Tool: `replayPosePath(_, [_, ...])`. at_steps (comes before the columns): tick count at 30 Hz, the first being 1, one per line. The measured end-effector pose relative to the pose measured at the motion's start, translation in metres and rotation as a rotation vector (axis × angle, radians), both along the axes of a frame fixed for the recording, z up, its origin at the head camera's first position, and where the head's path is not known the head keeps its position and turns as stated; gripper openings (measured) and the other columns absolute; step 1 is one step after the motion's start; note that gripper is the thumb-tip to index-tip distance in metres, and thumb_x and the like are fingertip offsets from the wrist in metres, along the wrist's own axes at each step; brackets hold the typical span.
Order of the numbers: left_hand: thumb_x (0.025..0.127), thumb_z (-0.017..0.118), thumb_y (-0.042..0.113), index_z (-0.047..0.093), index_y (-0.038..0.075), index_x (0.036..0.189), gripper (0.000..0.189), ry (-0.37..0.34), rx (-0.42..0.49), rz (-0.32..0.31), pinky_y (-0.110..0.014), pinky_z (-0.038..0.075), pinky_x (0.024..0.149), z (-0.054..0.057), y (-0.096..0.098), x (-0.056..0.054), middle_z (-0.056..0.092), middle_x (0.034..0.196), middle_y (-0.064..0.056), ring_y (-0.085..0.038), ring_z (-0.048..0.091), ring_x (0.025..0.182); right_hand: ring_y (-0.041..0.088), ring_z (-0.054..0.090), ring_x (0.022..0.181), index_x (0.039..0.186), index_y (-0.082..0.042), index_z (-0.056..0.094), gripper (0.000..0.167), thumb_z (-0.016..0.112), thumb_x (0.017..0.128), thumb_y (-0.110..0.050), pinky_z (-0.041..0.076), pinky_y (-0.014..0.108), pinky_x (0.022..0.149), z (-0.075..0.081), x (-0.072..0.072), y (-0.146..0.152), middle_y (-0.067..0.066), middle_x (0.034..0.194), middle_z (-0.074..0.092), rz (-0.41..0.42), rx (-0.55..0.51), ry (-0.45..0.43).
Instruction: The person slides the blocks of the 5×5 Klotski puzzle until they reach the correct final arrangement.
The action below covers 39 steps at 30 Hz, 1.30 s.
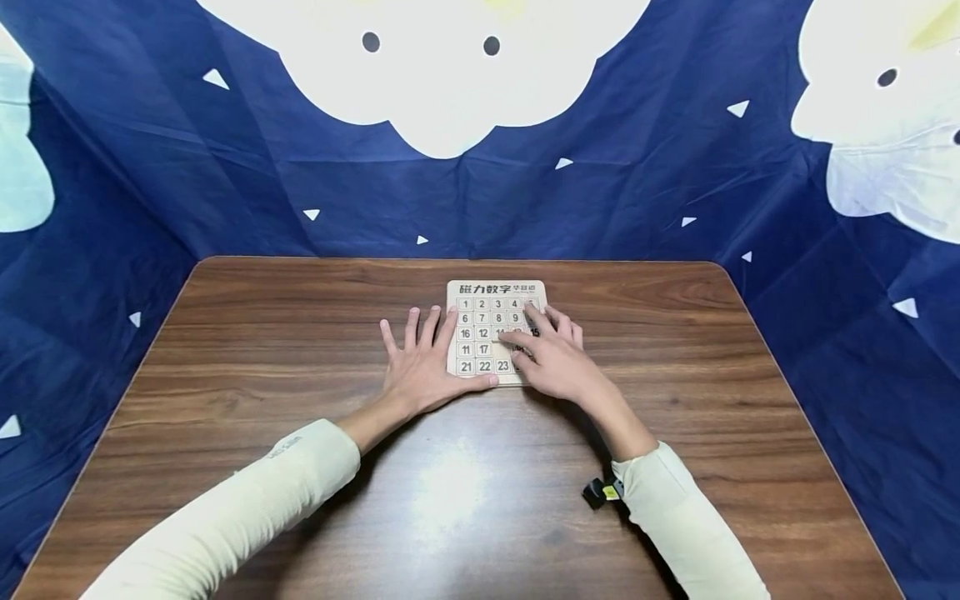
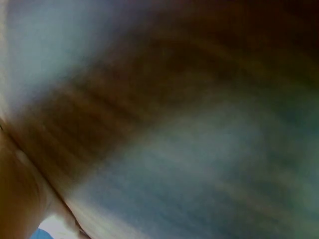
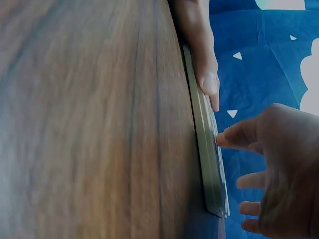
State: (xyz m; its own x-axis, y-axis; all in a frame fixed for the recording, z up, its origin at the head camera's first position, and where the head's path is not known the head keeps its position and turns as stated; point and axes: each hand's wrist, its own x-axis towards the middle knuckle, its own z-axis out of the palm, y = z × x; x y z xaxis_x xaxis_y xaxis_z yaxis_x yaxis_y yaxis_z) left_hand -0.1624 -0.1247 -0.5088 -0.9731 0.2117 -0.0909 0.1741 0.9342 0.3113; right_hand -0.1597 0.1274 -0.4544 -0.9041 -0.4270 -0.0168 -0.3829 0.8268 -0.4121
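Observation:
A pale wooden number slide puzzle point(image 1: 480, 289) lies flat on the table, with printed characters along its top. Rows of numbered tiles fill it, and a blank slot point(image 1: 501, 351) shows in the fourth row. My left hand point(image 1: 423, 372) spreads against its left side, fingertips at the left edge and thumb along the bottom edge. Over the right-hand columns, my right hand point(image 1: 557, 360) touches the tiles with straight fingers, the index fingertip on the 14 tile; several tiles are hidden beneath it. From the side, the right wrist view shows the puzzle's edge point(image 3: 202, 134) and the left thumb point(image 3: 208, 74) on it.
Brown wood-grain table point(image 1: 262, 333) surrounds the puzzle. A dark blue curtain point(image 1: 360, 192) with white cloud shapes stands behind and at both sides. A small black device point(image 1: 595, 493) hangs at the right sleeve's cuff. The left wrist view is mostly blurred tabletop point(image 2: 124, 109).

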Motion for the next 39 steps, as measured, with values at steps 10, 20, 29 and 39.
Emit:
replayPosePath(10, [0.073, 0.050, 0.114, 0.006, 0.030, 0.184, 0.147, 0.005, -0.001, 0.003, -0.079, -0.023, 0.132, 0.001, -0.002, 0.000, 0.010, 0.192, -0.011, -0.043, -0.004, 0.179, 0.056, 0.026, 0.169, 0.130, -0.024, 0.086, 0.032, 0.062, 0.109, -0.027, 0.025, 0.075, 0.129, 0.011, -0.002, -0.006, 0.019, 0.181, 0.042, 0.030, 0.011, -0.019])
replayPosePath(20, [0.074, 0.052, 0.112, 0.004, 0.031, 0.184, 0.145, -0.009, -0.016, 0.008, -0.078, -0.024, 0.132, -0.001, -0.003, 0.000, 0.008, 0.193, -0.009, -0.042, -0.005, 0.179, 0.058, 0.027, 0.167, 0.149, -0.033, 0.076, 0.042, 0.057, 0.113, -0.029, 0.026, 0.076, 0.129, 0.010, -0.013, -0.016, 0.021, 0.184, 0.035, 0.036, 0.060, -0.037])
replayPosePath(29, [0.074, 0.053, 0.112, 0.007, 0.030, 0.184, 0.146, 0.001, -0.018, 0.005, -0.078, -0.023, 0.132, -0.001, -0.001, -0.001, 0.010, 0.192, -0.010, -0.042, -0.004, 0.179, 0.058, 0.027, 0.168, 0.136, -0.028, 0.084, 0.038, 0.058, 0.108, -0.024, 0.024, 0.074, 0.130, 0.010, -0.015, -0.009, 0.021, 0.182, 0.040, -0.017, 0.044, 0.026])
replayPosePath(39, [0.076, 0.053, 0.111, 0.007, 0.028, 0.184, 0.144, 0.011, -0.023, -0.004, -0.078, -0.023, 0.132, -0.003, -0.001, -0.002, 0.010, 0.192, -0.011, -0.043, -0.003, 0.179, 0.057, 0.027, 0.168, 0.153, -0.037, 0.073, 0.046, 0.053, 0.112, -0.026, 0.023, 0.076, 0.134, 0.005, -0.017, -0.034, 0.020, 0.185, 0.034, 0.095, 0.079, 0.005])
